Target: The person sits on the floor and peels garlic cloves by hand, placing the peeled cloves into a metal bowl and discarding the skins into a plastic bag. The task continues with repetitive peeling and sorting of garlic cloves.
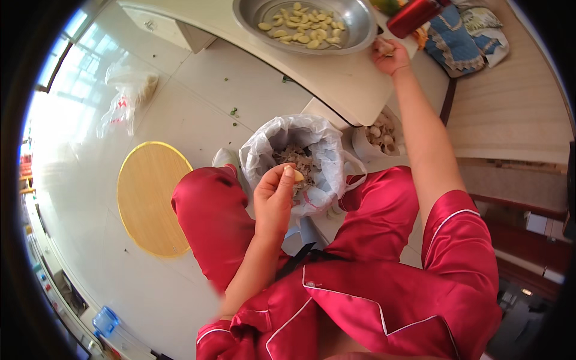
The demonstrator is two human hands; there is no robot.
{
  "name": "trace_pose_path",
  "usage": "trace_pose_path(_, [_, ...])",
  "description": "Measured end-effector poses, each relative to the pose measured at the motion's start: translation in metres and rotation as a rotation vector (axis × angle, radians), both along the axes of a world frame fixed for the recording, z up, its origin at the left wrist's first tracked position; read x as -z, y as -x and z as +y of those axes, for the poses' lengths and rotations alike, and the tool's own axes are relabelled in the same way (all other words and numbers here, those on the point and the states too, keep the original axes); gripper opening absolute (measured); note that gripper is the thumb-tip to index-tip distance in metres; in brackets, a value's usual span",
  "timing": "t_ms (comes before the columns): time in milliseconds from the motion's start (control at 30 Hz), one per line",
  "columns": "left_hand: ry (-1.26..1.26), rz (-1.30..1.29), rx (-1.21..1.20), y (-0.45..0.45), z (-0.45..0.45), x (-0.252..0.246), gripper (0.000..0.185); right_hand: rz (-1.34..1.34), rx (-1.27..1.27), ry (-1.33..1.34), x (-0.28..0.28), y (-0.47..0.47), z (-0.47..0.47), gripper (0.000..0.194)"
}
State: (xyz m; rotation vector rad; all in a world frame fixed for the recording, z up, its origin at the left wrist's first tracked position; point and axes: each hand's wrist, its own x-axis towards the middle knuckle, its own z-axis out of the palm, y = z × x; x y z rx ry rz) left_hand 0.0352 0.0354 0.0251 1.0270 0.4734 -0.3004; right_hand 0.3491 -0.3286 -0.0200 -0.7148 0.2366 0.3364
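Note:
My left hand pinches a pale garlic clove between thumb and fingertips. It hovers over a bin lined with a white plastic bag, where papery garlic skins lie. My right hand is stretched out to the table's edge, closed around what looks like part of a garlic bulb. Just beside it on the table stands a steel basin with several peeled garlic cloves spread over its bottom.
A container of garlic bulbs stands under the white table's corner. A red cylindrical object is beyond my right hand. On the tiled floor are a round wooden board and a plastic bag. Blue fabric lies at right.

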Motion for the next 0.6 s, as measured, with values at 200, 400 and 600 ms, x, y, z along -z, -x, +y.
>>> trace_pose_path(200, [-0.048, -0.052, -0.023, -0.005, -0.006, 0.005, 0.021, -0.191, -0.015, -0.054, 0.004, -0.007, -0.024, 0.026])
trace_pose_path(400, [-0.256, -0.236, -0.043, 0.004, -0.02, 0.004, 0.016, -0.322, -0.306, -0.111, -0.058, 0.153, 0.061, 0.021])
trace_pose_path(600, [-0.628, -0.419, 0.037, 0.025, -0.016, -0.001, 0.024, -0.27, -0.469, 0.705, -0.067, 0.312, 0.164, 0.036])
